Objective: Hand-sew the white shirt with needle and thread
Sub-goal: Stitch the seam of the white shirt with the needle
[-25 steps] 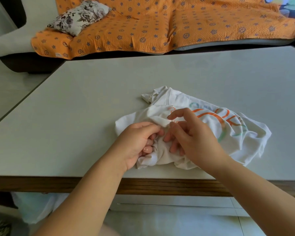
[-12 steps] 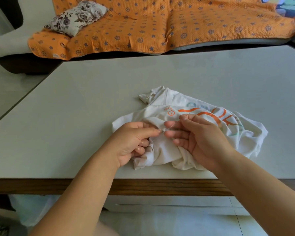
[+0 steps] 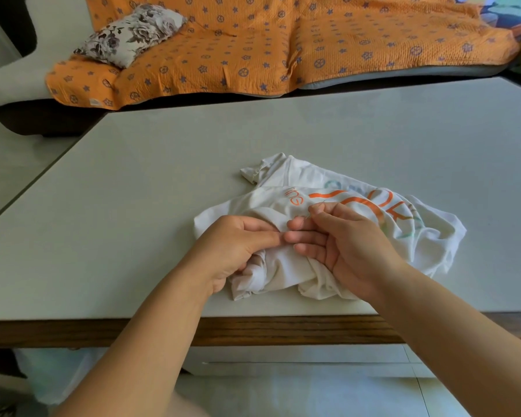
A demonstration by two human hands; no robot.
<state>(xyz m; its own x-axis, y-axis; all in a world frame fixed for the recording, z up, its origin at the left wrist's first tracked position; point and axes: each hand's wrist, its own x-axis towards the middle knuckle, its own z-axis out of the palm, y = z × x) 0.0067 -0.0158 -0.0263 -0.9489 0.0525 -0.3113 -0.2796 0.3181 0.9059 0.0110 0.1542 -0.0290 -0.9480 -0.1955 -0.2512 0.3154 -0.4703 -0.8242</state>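
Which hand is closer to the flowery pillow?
Left. The pillow lies far back on the left; the left hand, gripping the shirt, is on that side, the right hand further right.

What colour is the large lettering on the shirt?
Orange lettering on the white shirt, head view.

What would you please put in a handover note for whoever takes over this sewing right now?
Left hand: grips a bunched fold of the white shirt, which lies crumpled on the table near its front edge.
Right hand: pinches the needle just above that fold.
Done: any stitches are too small to see.
Left: probably go on stitching, then knot off.
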